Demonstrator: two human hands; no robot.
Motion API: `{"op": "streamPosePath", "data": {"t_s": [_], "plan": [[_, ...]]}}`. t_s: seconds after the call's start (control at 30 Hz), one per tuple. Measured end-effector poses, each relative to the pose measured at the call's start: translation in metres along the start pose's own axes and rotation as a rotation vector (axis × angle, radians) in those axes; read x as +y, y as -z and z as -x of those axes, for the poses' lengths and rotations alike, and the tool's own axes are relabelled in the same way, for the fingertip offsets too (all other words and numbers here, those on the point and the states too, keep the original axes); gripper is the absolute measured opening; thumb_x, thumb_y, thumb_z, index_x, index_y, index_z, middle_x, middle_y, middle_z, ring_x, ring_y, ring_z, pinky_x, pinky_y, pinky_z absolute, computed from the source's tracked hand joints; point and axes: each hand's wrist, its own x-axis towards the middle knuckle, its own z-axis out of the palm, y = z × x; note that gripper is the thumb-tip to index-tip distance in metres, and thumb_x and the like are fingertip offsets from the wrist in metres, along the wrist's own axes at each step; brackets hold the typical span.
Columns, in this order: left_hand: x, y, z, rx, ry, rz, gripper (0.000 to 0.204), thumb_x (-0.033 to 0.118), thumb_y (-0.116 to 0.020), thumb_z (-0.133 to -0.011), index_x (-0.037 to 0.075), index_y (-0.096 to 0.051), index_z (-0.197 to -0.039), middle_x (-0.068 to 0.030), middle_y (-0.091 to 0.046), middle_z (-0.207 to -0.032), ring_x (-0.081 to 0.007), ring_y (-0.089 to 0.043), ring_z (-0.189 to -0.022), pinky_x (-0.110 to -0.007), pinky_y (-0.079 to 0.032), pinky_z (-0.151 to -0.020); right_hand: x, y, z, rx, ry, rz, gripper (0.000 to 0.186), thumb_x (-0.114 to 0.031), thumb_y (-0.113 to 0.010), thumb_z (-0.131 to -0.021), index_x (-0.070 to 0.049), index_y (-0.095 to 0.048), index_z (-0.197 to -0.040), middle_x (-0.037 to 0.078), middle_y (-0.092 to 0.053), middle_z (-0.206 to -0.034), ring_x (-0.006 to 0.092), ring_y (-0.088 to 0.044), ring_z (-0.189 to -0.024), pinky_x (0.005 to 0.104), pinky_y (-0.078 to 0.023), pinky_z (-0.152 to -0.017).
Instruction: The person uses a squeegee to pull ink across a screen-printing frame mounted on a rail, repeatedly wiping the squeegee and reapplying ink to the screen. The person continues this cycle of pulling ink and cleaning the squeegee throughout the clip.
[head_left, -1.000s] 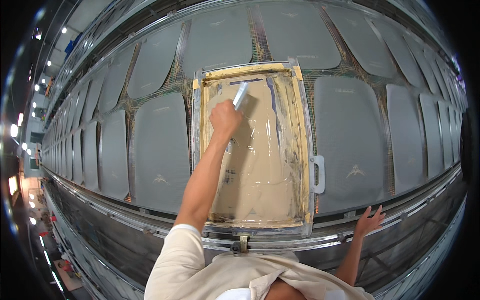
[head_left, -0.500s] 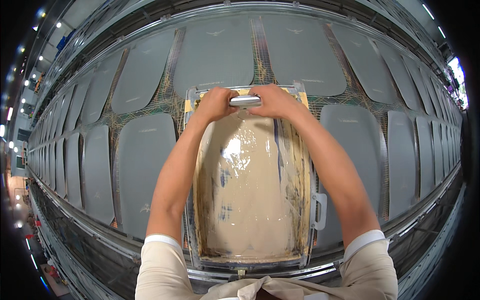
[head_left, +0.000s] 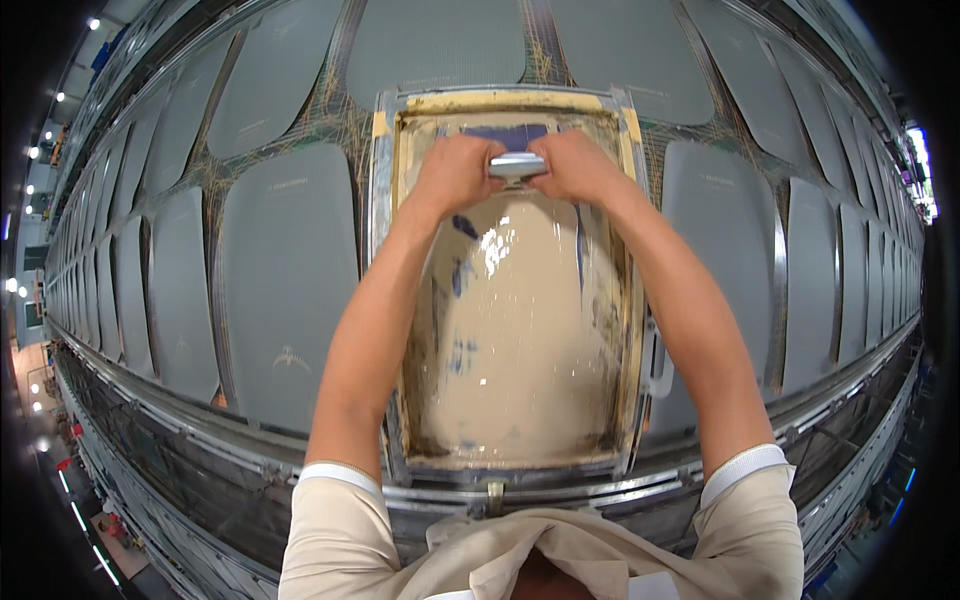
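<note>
Both my hands grip a squeegee (head_left: pixel 517 164) with a shiny metal handle, near the far end of a screen printing frame (head_left: pixel 636 300). My left hand (head_left: pixel 460 175) is closed round its left part, and my right hand (head_left: pixel 575 168) round its right part. The squeegee's blade is hidden beneath the hands. Glossy beige ink (head_left: pixel 510 330) covers most of the mesh on the near side. Just beyond the squeegee a strip of dark blue mesh (head_left: pixel 510 135) shows. Smaller blue patches show through the ink at the left.
Grey rounded panels (head_left: pixel 290 270) lie in rows on a long table, left, right and beyond the frame. Stained strips with thread-like lines (head_left: pixel 545 45) run between them. A metal rail (head_left: pixel 560 488) follows the near edge. A pale side handle (head_left: pixel 660 362) sticks out at the frame's right.
My hands have drawn the squeegee from the frame's far end a little toward me. A dark blue strip now shows behind it. My view has shifted, so the frame sits higher in it.
</note>
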Motion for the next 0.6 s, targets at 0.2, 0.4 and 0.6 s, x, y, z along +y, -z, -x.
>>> {"op": "streamPosePath", "data": {"t_s": [0.2,0.4,0.6], "plan": [[0.079,-0.034,0.178,0.033,-0.047,0.054,0.023,0.01,-0.081,-0.068,0.013,-0.074,-0.09,-0.0094,-0.068,-0.08,-0.0328,-0.067,-0.079,-0.044,-0.053,-0.07,-0.077,-0.06,0.16,0.076,0.151,-0.052,0.015,-0.014,-0.075,-0.068,-0.008,-0.062,-0.073,0.017,-0.063,-0.069,0.0395,-0.063,-0.07,0.0468,-0.049,-0.065],[0.144,-0.055,0.31,0.021,-0.106,0.0,0.032,0.007,-0.081,-0.063,0.011,-0.071,-0.093,-0.0043,-0.07,-0.088,-0.0268,-0.065,-0.084,-0.041,-0.05,-0.075,-0.158,-0.09,0.3,-0.042,0.069,0.046,0.025,-0.014,-0.08,-0.066,-0.008,-0.063,-0.083,0.009,-0.066,-0.081,0.0285,-0.063,-0.092,0.04,-0.045,-0.087],[0.158,-0.055,0.33,0.099,-0.099,-0.074,0.025,0.008,-0.079,-0.065,0.012,-0.067,-0.085,-0.004,-0.066,-0.086,-0.0243,-0.063,-0.086,-0.04,-0.042,-0.079,-0.164,-0.097,0.316,0.07,0.1,0.099,0.027,-0.017,-0.081,-0.068,-0.009,-0.063,-0.086,0.009,-0.067,-0.084,0.0293,-0.064,-0.091,0.041,-0.046,-0.086]]}}
